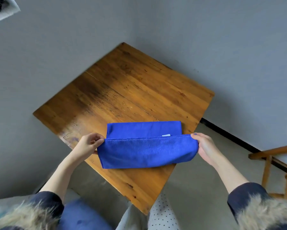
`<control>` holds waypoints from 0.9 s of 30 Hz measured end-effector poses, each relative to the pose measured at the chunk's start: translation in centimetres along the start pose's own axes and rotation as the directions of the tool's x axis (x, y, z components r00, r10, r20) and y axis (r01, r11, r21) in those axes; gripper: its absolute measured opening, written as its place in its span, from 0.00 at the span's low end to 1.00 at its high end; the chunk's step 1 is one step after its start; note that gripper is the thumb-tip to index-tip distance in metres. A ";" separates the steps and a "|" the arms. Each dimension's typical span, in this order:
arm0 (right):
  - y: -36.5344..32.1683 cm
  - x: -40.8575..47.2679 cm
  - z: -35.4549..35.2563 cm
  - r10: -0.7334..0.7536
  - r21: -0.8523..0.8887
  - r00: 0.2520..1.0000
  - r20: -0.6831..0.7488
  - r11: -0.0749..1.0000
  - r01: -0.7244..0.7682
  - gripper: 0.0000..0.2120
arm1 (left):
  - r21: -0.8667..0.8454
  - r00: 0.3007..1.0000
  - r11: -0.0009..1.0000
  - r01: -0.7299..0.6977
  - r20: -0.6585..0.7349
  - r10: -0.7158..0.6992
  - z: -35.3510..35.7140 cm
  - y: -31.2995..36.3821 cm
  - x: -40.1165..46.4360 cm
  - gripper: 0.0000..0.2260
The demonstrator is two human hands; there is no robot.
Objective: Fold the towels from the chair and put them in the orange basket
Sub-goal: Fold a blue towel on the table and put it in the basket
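Head view: my left hand (pixel 89 143) and right hand (pixel 204 146) each have fingers pinched on one end of the blue towel (pixel 146 151), lifting its near flap w/ the stitched hem up, while the far part lies flat on the tabletop (pixel 122 90) near its front corner. Risk, imo: uneven pull or a slipped pinch skews the hem, so the fold lands crooked, or the towel slides off the near edge. Long axis runs left-right betw. my hands, hem facing away from me.

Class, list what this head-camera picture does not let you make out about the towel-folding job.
- Orange basket: not in the head view.
- Chair: cut off by the right edge; no towels can be seen on it.
- White tag on the blue towel: too small to read.
- Towel's underside and layer count: hidden by the raised fold that the left hand and right hand hold.
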State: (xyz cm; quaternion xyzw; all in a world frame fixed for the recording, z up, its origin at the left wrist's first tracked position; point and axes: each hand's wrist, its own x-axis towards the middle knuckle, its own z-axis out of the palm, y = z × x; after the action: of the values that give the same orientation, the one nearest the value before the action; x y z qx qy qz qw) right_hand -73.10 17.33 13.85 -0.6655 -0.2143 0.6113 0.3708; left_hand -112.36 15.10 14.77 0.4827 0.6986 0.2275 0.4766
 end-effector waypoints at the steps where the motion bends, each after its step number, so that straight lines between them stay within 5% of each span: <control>1: -0.2 0.6 0.2 0.003 0.011 1.000 -0.004 1.000 -0.003 0.03 | 0.008 1.000 1.000 -0.001 -0.024 0.001 0.2 0.1 0.6 0.06; 16: -1.1 10.4 3.0 0.036 -0.025 0.997 -0.072 0.999 -0.037 0.05 | 0.134 0.990 0.990 0.040 -0.138 -0.022 1.2 0.4 10.3 0.07; 27: 0.1 14.2 4.2 -0.082 -0.312 0.980 -0.183 0.950 0.022 0.01 | 0.199 0.974 0.970 0.137 -0.203 -0.096 2.8 -2.7 14.0 0.10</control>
State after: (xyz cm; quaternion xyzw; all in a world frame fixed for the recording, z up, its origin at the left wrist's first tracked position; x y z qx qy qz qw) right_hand -74.95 28.74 4.53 -0.7657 -0.2876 0.4925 0.2974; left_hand -112.20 26.04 5.15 0.4643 0.7889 0.1688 0.3655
